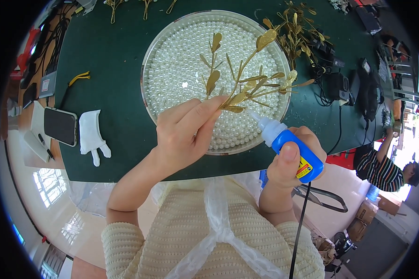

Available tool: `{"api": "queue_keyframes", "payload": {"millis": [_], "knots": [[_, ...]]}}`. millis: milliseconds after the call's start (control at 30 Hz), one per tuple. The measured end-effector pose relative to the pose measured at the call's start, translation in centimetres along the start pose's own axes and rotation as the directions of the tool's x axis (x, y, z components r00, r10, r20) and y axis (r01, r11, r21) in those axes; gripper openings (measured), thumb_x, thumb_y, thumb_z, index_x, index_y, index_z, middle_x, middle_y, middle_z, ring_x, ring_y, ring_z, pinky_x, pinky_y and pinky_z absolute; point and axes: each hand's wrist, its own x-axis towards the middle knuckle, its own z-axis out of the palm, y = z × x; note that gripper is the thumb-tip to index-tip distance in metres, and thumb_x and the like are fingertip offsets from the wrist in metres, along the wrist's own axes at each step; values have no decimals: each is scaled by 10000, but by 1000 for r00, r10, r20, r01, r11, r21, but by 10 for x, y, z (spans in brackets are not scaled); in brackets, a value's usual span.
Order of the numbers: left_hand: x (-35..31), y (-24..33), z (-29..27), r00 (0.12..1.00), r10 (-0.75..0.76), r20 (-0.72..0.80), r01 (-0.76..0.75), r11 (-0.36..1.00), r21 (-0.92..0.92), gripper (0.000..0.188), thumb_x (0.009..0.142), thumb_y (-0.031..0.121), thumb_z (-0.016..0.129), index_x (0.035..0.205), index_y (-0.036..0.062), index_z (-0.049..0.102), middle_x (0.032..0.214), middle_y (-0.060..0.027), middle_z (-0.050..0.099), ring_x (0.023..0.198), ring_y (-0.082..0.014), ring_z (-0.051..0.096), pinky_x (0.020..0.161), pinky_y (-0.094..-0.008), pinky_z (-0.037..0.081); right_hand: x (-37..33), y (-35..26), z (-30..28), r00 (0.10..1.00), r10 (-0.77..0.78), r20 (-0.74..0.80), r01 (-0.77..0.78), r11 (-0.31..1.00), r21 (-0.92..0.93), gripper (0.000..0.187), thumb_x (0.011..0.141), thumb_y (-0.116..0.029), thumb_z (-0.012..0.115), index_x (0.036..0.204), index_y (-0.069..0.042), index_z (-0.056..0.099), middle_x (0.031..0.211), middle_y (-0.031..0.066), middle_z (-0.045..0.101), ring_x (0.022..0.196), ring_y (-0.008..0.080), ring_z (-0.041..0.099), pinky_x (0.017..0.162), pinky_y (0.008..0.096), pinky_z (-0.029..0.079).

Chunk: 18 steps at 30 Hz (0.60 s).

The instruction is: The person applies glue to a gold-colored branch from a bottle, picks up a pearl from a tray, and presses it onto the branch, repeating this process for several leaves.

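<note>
My left hand pinches the base of a gold leafy metal branch, whose stems fan out up and to the right. Below the branch stands a round tray filled with white pearl beads. In my right hand is a blue glue bottle with a pale cap, tilted up and to the left. Its thin nozzle tip points at the lower leaves of the branch, close to them; whether it touches I cannot tell.
More gold branches lie beyond the tray's right rim. On the left are a phone, a white glove and yellow-handled tweezers. Black adapters and cables crowd the right side of the green table. Another person is farther right.
</note>
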Motion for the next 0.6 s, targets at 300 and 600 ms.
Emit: {"api": "queue_keyframes", "payload": {"millis": [300,600], "knots": [[-1,1,0,1000,-12,4,12,1000,19,229,711,-29,591,936,10,600,523,-51,445,409,-147,424,379,-252,313,-1,0,1,1000,-10,-20,10,1000,-8,308,683,-189,640,519,10,471,468,91,461,381,182,459,381,239,369],[-1,1,0,1000,-11,5,11,1000,21,225,713,-22,594,935,14,603,518,-50,439,407,-146,421,379,-253,312,-2,1,1,1000,-4,-22,5,1000,13,305,681,-189,640,522,6,467,465,84,452,381,181,455,380,241,370]]}}
